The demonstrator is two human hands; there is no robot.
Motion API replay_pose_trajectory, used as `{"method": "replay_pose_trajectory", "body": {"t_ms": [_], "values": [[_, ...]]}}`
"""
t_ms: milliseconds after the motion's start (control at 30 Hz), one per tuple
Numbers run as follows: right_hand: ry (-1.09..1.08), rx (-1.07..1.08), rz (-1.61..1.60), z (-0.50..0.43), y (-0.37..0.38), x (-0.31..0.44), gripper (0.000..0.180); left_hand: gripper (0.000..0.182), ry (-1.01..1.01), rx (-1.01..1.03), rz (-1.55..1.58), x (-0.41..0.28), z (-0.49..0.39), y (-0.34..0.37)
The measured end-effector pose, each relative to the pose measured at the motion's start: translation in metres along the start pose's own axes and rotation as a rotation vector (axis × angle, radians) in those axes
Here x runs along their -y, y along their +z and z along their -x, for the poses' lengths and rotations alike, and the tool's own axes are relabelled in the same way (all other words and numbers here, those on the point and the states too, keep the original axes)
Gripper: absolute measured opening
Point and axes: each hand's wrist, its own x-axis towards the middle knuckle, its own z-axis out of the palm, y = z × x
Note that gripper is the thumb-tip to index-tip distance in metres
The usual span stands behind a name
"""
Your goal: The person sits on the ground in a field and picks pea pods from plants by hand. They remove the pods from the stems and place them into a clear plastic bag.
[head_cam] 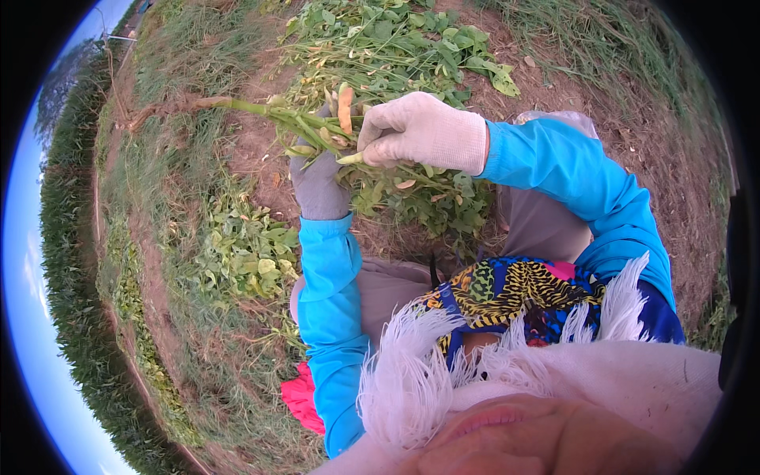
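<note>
An uprooted bean plant (261, 108) lies across in front of me, its brown root end pointing left and its leaves hanging below. My left hand (323, 181), in a grey glove, is wrapped around its green stems. Part of that hand is hidden behind stems and pods. My right hand (409, 132), in a whitish knit glove, has thumb and fingertips pinched on a pale green bean pod (350, 158). Whether this pod is still joined to the stem I cannot tell. A tan, dry-looking pod (345, 108) stands upright between the two hands.
Beyond my hands lies a heap of cut bean plants (392, 50). Another leafy pile (246, 255) is at left on the ground. Red cloth (303, 396) shows beside my left arm, and a clear plastic bag (558, 119) behind my right forearm. Tall green crops (77, 255) line the far left.
</note>
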Motion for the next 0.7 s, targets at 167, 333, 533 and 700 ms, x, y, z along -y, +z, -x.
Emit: {"method": "replay_pose_trajectory", "body": {"t_ms": [167,333,533,700], "values": [[0.065,-0.02,-0.109,0.005,-0.002,0.014,0.019,0.049,-0.009,0.179,0.3,-0.025,-0.025,-0.037],[0.094,-0.184,-0.078,0.003,-0.016,0.004,0.025,0.051,0.009,0.282,0.68,-0.088,-0.017,-0.071],[0.074,-0.259,-0.078,-0.007,-0.022,0.001,0.03,0.051,0.49,-0.014,0.031,-0.069,0.022,-0.146],[-0.022,-0.391,-0.195,-0.014,-0.026,-0.001,0.032,0.053,0.215,-0.116,0.474,-0.044,0.034,-0.159]]}}
